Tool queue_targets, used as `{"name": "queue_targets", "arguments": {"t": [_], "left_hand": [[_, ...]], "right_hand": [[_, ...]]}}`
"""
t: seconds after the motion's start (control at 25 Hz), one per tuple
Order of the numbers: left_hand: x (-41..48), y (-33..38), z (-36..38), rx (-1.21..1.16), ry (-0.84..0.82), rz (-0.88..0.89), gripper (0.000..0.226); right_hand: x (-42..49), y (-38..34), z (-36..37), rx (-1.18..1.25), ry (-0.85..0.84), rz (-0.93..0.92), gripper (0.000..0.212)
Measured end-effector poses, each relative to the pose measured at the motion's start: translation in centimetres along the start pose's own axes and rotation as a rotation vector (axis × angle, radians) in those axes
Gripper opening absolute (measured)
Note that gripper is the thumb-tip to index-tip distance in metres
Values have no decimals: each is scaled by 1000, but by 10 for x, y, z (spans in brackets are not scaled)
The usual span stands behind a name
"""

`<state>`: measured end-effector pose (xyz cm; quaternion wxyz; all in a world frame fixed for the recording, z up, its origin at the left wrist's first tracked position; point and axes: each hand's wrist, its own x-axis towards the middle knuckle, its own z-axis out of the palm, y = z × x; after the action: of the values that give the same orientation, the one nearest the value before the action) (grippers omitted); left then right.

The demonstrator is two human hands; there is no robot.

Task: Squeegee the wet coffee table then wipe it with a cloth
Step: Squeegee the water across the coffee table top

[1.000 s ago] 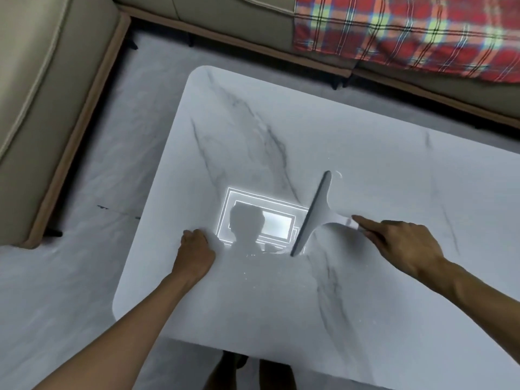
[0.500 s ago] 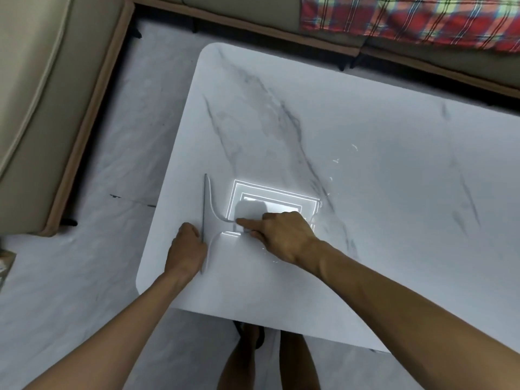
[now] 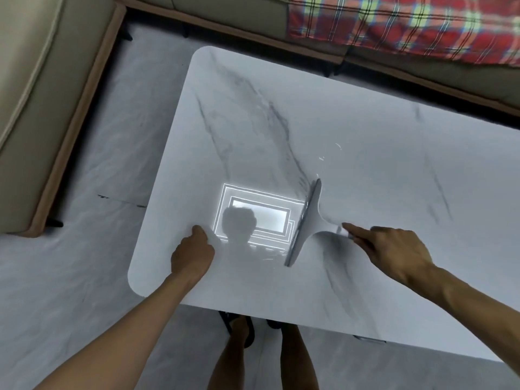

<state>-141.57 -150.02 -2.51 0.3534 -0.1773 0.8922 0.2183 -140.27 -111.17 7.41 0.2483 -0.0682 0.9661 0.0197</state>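
A white marble coffee table [image 3: 351, 130] with grey veins fills the middle of the head view. A white squeegee [image 3: 308, 220] lies with its blade on the tabletop, blade running from far right to near left. My right hand [image 3: 394, 249] grips its handle, index finger stretched along it. My left hand [image 3: 192, 254] rests as a loose fist on the table near its left edge. A few water streaks [image 3: 329, 153] glint beyond the blade. No cloth is in view.
A ceiling light reflection [image 3: 259, 218] shines on the tabletop between my hands. A beige sofa [image 3: 42, 80] stands at the left and along the back, with a red plaid blanket [image 3: 408, 23] on it. My legs [image 3: 261, 356] stand at the table's near edge on a pale floor.
Half a second ago the squeegee was beside my left hand at the table's left edge. My right hand has carried it back to the right, past the light reflection. My left hand has stayed put.
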Motion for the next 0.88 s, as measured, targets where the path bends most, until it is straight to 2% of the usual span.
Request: {"name": "queue_targets", "arguments": {"t": [0.08,0.32,0.48,0.56,0.64,0.88], "left_hand": [[-3,-5,-4,-31,104,-22,9],[-8,-57,-29,-250,323,-219,11],[-8,-100,-37,-336,267,-289,12],[-6,-106,-31,-343,211,-263,11],[-1,-104,-23,-311,169,-260,11],[14,-67,0,-202,-29,-173,20]], "right_hand": [[9,-36,-3,64,0,-90,43],[81,-211,11,108,-86,-591,40],[115,-279,22,-89,-79,-795,46],[129,-277,20,-94,-35,-769,47],[141,-259,11,-34,4,-669,45],[123,-123,-2,99,-11,-184,40]]}}
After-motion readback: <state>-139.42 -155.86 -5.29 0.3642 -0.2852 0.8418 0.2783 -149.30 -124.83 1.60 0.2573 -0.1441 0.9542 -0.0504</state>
